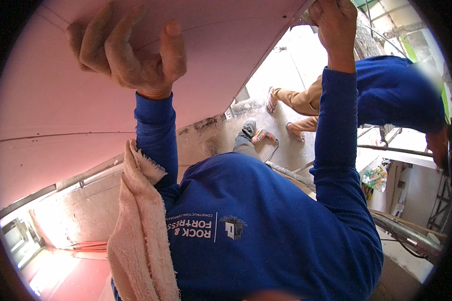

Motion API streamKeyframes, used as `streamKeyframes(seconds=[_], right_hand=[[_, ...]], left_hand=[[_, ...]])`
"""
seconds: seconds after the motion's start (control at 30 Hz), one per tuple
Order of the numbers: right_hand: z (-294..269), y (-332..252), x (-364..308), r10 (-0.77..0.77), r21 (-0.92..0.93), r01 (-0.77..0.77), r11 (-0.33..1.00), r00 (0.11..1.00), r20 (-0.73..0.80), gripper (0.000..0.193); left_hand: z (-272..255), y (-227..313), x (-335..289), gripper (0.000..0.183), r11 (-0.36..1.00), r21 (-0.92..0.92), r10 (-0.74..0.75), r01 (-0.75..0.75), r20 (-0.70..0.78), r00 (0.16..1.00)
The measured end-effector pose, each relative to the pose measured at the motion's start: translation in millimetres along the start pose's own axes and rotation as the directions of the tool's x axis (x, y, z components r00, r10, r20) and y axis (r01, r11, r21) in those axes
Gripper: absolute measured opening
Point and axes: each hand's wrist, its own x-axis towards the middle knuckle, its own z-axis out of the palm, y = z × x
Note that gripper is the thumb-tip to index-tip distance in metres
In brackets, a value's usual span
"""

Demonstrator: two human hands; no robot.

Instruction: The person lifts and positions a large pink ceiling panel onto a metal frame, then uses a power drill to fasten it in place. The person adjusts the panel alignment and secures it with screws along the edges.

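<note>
A large pink board (211, 65) with thin seam lines and small dark dots fills the upper left. Against its face is my left hand (130, 55), fingers bent and spread, thumb apart, nothing held in it. At the board's far right edge my right hand (336, 22) is raised with its fingers closed. What lies between those fingers is hidden. Both arms reach up in blue sleeves. A pale towel (138, 231) hangs beside my left arm.
At the right, a person in a blue top (386, 93) and tan trousers bends over. A red corded power tool (263, 136) lies below, near a shoe. Metal pipes (412, 236) run along the right, with a printed plastic bag (375, 175) above them.
</note>
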Motion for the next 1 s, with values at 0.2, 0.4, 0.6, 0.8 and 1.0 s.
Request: streamKeyframes(seconds=[0.2, 0.4, 0.6, 0.8, 1.0], right_hand=[[-1, 2, 2, 0.010, 0.066, -0.013, 0.998, 0.999, 0.041, 0.029], [0, 2, 2, 0.019, 0.040, -0.019, 0.999, 1.000, -0.007, 0.028], [6, 2, 5, -0.199, -0.184, 0.193, 0.964, 0.980, -0.013, 0.036], [-4, 2, 10, -0.110, -0.286, 0.130, 0.949, 0.990, 0.086, 0.061], [-1, -17, 5, -0.199, 0.083, 0.188, 0.979, 0.968, 0.153, 0.050]], left_hand=[[5, 1, 4, 0.036, 0.999, -0.049, -0.013, 0.011, -0.037, 0.999], [-1, 3, 4, 0.034, 0.997, -0.062, -0.046, 0.048, 0.031, 0.998], [-1, -4, 5, 0.033, 0.998, -0.048, 0.051, -0.051, 0.000, 0.999], [-10, -12, 1, 0.030, 0.992, -0.035, 0.122, -0.121, 0.042, 0.992], [-18, -26, 7, 0.030, 0.955, 0.005, 0.292, -0.295, 0.121, 0.949]])
